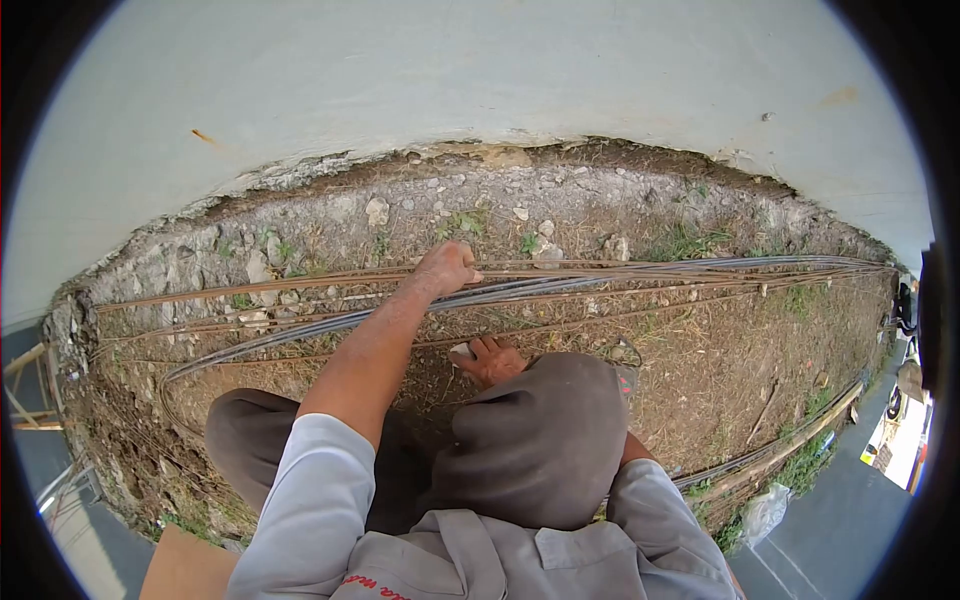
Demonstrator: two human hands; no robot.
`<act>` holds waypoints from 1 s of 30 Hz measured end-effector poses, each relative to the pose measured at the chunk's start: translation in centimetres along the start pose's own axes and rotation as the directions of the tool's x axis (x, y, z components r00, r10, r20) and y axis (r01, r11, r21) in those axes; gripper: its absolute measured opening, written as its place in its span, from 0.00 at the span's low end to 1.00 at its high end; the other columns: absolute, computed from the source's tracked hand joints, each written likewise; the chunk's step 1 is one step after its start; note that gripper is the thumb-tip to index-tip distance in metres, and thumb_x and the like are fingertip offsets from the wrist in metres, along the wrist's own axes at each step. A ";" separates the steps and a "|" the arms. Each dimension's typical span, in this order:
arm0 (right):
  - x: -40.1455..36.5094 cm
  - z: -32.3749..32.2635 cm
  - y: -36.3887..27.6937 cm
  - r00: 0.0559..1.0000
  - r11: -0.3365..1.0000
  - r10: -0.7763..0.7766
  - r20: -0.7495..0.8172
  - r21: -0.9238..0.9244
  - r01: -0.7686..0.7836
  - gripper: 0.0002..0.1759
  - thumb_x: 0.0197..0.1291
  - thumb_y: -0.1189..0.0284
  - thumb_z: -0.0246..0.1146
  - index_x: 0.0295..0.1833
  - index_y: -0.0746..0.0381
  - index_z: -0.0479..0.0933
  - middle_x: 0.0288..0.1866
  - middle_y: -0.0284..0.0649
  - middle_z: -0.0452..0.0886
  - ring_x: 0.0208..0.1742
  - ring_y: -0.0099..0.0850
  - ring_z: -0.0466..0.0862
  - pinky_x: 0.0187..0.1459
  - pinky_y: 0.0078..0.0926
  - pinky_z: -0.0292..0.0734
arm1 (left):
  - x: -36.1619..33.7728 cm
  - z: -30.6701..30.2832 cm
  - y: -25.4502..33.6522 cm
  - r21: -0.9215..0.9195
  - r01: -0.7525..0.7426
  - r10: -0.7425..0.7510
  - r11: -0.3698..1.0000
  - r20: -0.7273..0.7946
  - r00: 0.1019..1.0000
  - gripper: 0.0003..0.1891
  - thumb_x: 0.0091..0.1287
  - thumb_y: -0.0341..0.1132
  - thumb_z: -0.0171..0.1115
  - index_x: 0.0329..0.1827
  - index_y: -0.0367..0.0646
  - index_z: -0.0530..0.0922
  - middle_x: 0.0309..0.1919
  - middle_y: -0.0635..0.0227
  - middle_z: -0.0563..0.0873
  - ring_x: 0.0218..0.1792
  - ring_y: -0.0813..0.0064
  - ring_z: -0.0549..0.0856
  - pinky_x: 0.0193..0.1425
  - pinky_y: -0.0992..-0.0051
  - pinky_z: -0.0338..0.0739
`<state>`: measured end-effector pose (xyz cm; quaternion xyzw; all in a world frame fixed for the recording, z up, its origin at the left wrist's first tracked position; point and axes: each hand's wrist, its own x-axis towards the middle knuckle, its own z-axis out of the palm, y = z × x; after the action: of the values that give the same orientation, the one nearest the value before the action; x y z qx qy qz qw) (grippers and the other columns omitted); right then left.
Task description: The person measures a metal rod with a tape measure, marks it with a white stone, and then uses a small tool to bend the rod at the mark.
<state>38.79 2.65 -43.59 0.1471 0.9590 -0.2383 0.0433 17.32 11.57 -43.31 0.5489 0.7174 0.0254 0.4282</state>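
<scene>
My left hand [447,268] is closed in a fist around a rusty steel rod [560,272] in the upper part of the bundle. Grey steel rods [330,325] pass beneath my left forearm, bending round at the far left. My right hand [496,362] is low over the soil, just in front of my bent knee. Its fingers are curled beside a small pale piece [462,350], whose kind I cannot make out. A thin rusty rod [560,328] runs just above that hand.
A pale wall [480,70] rises beyond the strip of soil and stones [377,211]. More rods [740,460] lie along the right edge near a clear plastic bag [766,515]. Brown cardboard [185,568] is at the lower left. Grass tufts [690,242] grow by the wall.
</scene>
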 end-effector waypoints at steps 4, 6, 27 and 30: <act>-0.7 0.4 0.3 0.991 0.981 0.129 -0.047 0.150 -0.120 0.25 0.60 0.66 0.62 0.63 0.52 0.69 0.43 0.47 0.75 0.47 0.43 0.79 0.45 0.39 0.78 | 0.7 -1.1 0.7 -0.067 0.143 -0.126 0.987 0.210 0.970 0.21 0.53 0.48 0.73 0.40 0.39 0.84 0.43 0.54 0.85 0.49 0.59 0.83 0.54 0.62 0.76; -1.4 -1.7 0.4 0.986 0.962 0.156 -0.051 0.236 -0.140 0.23 0.61 0.67 0.61 0.63 0.52 0.70 0.43 0.47 0.75 0.47 0.43 0.79 0.46 0.39 0.78 | 0.5 -1.4 1.0 -0.035 0.116 -0.106 0.993 0.208 0.972 0.21 0.54 0.49 0.73 0.39 0.39 0.85 0.42 0.54 0.85 0.48 0.58 0.83 0.54 0.63 0.76; -3.1 -7.4 6.7 0.585 -0.443 0.752 0.304 0.891 0.106 0.12 0.64 0.70 0.63 0.49 0.65 0.75 0.38 0.40 0.82 0.35 0.30 0.85 0.35 0.28 0.86 | 1.1 -0.7 -0.1 -0.032 -0.048 0.049 0.998 0.020 0.999 0.22 0.63 0.48 0.65 0.21 0.37 0.78 0.23 0.56 0.81 0.29 0.59 0.80 0.41 0.57 0.73; -2.4 -8.3 6.6 0.621 -0.367 0.737 0.266 0.929 0.038 0.13 0.63 0.72 0.63 0.51 0.65 0.74 0.40 0.41 0.82 0.36 0.32 0.85 0.38 0.29 0.86 | 0.8 -0.8 0.0 -0.075 -0.034 0.034 0.997 -0.002 0.999 0.19 0.61 0.46 0.67 0.23 0.37 0.80 0.24 0.58 0.82 0.32 0.61 0.82 0.43 0.58 0.74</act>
<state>42.98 11.48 -38.87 0.5032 0.2600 -0.7842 -0.2534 16.82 12.55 -43.23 0.5446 0.7066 0.0595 0.4478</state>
